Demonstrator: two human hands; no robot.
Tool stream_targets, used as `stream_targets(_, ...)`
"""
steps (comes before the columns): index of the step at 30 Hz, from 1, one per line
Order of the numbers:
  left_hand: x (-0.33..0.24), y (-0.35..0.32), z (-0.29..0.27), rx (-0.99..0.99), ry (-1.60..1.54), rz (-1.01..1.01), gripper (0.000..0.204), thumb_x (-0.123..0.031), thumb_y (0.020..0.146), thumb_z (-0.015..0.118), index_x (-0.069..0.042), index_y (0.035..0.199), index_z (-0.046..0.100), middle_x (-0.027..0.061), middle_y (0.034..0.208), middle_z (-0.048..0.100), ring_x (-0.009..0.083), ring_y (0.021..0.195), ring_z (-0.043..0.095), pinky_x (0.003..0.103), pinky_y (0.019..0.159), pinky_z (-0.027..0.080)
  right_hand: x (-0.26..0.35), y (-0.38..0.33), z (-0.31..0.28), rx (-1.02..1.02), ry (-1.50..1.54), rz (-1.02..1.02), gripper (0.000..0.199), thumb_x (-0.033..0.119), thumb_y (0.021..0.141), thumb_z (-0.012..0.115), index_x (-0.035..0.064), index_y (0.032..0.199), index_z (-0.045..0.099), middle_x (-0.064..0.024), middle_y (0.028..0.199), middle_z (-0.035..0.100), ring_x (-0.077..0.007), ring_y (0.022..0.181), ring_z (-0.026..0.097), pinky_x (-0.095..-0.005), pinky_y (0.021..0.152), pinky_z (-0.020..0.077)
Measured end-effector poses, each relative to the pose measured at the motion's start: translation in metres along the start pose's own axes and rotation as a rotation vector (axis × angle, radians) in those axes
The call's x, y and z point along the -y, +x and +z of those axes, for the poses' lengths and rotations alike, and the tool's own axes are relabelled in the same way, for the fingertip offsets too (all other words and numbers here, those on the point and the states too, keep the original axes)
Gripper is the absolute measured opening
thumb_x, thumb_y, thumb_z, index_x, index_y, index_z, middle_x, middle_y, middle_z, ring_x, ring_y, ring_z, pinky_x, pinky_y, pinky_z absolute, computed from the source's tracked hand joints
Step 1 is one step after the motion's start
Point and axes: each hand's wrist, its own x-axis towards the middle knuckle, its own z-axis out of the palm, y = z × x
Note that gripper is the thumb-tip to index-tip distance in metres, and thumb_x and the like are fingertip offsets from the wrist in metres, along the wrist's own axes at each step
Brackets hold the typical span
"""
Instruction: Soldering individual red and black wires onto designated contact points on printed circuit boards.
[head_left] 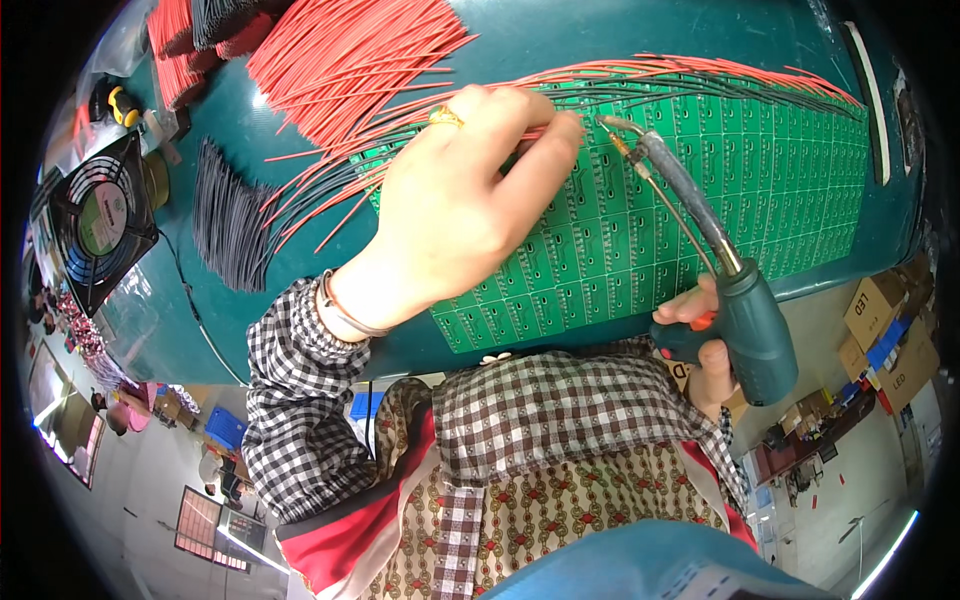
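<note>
A panel of green circuit boards (600,250), divided into many small units, lies on the green table in front of me. My left hand (450,190) is over its far left part, thumb and forefinger pinched together on a red wire (533,134), mostly hidden by the fingers. My right hand (705,345) is wrapped round the handle of a dark green soldering gun (757,325) at the near right. Its bent metal tip and thin feed tube (650,178) reach over the panel, close to my left fingertips. Red and black wires (690,75) line the panel's far edge.
A heap of loose red wires (345,65) lies at the far left. Black wires (230,215) form a pile nearer to me. Bundled wires (190,40) sit in the far left corner. A black fan (102,222) stands at the left edge, its cable trailing across the table.
</note>
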Motion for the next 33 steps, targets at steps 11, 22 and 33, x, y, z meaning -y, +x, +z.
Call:
stream_targets(11,-0.0023,0.0015,-0.0033,0.059,0.031,-0.022,0.031,0.004,0.064,0.069,-0.002,0.094,0.067,0.0055,0.085,0.059,0.0193,0.07,0.058,0.028,0.057,0.047,0.0007,0.0009,-0.0002,0.023,-0.006,-0.018,0.067,0.04,0.086,0.062,-0.0099,0.126,0.042,-0.012,0.094,0.057,-0.0241,0.085,0.06,-0.0383,0.073,0.0533)
stream_targets(22,-0.0048,0.0015,-0.0036,0.062,0.04,-0.031,0.03,0.003,0.064,0.069,-0.002,0.094,0.067,0.0049,0.085,0.059,0.0186,0.068,0.057,0.027,0.055,0.047,0.0001,0.0019,-0.0012,0.024,-0.026,-0.026,0.068,0.041,0.086,0.062,-0.0106,0.125,0.042,-0.0116,0.091,0.056,-0.0236,0.083,0.059,-0.0374,0.072,0.0534)
stream_targets(33,-0.004,0.0019,-0.0038,0.075,0.045,-0.017,0.031,0.003,0.063,0.067,-0.002,0.094,0.067,0.0056,0.087,0.058,0.0183,0.068,0.056,0.027,0.055,0.046,0.0043,0.0022,0.0036,-0.005,-0.037,0.026,0.073,0.045,0.085,0.062,-0.0112,0.125,0.04,-0.011,0.091,0.058,-0.0241,0.082,0.061,-0.036,0.071,0.0532)
